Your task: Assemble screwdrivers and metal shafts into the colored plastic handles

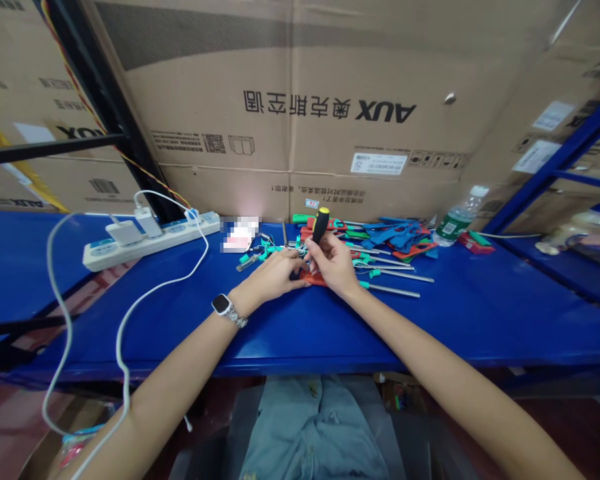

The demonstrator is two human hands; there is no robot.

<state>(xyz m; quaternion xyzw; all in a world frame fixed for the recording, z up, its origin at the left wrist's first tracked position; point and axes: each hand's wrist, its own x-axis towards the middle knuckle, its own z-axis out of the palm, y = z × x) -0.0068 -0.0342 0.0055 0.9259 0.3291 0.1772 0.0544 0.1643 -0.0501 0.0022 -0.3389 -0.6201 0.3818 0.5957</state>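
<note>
Cardboard cartons [330,53] with upside-down printing stood behind a blue desk [480,300], with a white power strip [207,225] toward its left side and a clear bottle [450,227] toward its right. Between them lay a loose cluster of red and green plastic parts, blue plastic pieces [397,235] and slim metal rods [400,292].

The right hand [337,263] had its fingers closed around the lower part of a screwdriver [321,225], whose black and yellow handle stood nearly upright, leaning slightly. The left hand [273,275] lay opposite, its fingertips at a red part [314,279] just below the tool; whether they pinched it or only steadied it, I could not tell. The screwdriver's tip was hidden among the fingers, so its seat in a screw could not be confirmed.

The step in hand looked like close driver work at the red part. As I judged it, the next move called for the tip square and pressed down, the part braced against the desk, and the small wires nearby kept clear of the shaft.
</note>
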